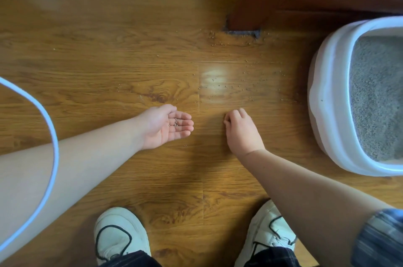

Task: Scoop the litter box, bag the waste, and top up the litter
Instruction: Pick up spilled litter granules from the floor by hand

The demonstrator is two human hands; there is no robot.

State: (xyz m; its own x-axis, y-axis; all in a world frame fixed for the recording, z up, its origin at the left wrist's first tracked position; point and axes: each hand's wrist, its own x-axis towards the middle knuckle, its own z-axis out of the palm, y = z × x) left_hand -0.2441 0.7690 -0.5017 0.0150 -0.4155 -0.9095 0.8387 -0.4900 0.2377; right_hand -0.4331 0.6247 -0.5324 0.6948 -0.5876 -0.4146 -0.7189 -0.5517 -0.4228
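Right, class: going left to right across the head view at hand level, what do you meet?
White curved cord → left hand, palm up with a few litter grains → right hand, fingers curled at the floor → white litter box.

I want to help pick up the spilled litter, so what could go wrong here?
1. The few grains lie loose on the flat, palm-up left hand; a tilt could roll them back onto the floor.
2. Many scattered grains lie between the hands and the litter box; the shoes could tread on them and spread them.
3. The right hand picks at the floor with curled fingers, so tiny grains may get missed.
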